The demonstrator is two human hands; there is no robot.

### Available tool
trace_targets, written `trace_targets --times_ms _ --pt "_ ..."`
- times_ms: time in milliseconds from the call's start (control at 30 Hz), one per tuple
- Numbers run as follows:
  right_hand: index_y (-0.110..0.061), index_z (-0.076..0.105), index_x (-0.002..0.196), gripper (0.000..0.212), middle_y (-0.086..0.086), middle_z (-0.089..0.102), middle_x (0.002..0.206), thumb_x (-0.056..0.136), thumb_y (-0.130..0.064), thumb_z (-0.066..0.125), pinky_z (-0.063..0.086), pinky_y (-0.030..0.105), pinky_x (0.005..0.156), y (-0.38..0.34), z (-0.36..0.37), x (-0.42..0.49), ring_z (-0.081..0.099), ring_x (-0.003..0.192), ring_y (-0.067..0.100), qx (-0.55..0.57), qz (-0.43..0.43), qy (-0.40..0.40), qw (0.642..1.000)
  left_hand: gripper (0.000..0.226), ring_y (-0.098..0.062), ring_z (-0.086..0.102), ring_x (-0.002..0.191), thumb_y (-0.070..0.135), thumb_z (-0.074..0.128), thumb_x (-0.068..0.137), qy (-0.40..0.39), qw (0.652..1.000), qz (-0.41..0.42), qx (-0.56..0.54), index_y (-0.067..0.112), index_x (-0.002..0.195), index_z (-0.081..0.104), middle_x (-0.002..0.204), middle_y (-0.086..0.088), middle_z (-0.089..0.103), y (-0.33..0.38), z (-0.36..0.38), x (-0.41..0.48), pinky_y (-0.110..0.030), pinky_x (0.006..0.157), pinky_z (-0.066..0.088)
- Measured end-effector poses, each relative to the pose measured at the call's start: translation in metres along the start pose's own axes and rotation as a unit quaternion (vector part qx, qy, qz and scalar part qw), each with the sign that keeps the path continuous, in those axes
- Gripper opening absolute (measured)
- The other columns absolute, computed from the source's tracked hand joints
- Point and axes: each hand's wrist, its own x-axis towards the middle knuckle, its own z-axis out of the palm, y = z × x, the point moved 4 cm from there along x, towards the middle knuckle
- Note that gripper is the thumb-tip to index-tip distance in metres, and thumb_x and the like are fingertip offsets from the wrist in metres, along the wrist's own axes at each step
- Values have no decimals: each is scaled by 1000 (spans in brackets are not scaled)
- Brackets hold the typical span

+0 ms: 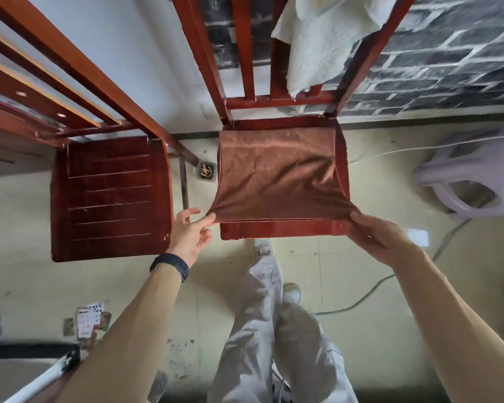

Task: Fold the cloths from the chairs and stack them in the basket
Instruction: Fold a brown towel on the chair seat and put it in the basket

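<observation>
On a red wooden chair seat (pixel 282 229) before a dark brick wall (pixel 448 53), a soft, limp brown cloth (pixel 277 173) is pinched at its near corners by the left hand (pixel 191 234) and right hand (pixel 378 237), judged the right hold.

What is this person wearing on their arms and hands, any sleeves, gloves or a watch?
Both forearms are bare, with no sleeves in view and no gloves. The left hand has a black band with a smooth dark face, like a fitness tracker, around its wrist. The right hand and its wrist carry nothing. No rings are visible on the fingers.
</observation>
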Motion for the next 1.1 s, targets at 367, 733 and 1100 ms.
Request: trace_targets --times_ms 367,733,1100 --pt "-3 64 81 14 5 63 54 94 -2 61 58 23 61 -29 6 -179 63 46 7 75 -19 9 997 19 -8 41 43 15 62 94 -50 987 7 149 24 109 69 89 0 71 100 -20 -161 -21 50 35" --pt "-14 76 104 28 4 71 78 78 -4 70 55 31 78 -31 -15 -226 64 75 20 -247 -257 120 927 32 -17 50 65 7 76 80 -102 961 88 242 15 111 75 76 -3 64 116 -19 -207 -31 66 44" --pt "-3 73 101 14 13 66 91 89 -9 74 57 48 51 -55 -4 -251 64 77 37 -643 -594 119 469 31 -16 58 97 44 61 94 45 600 488 632 21 108 75 110 5 65 144 -13 -215 -26 67 48"
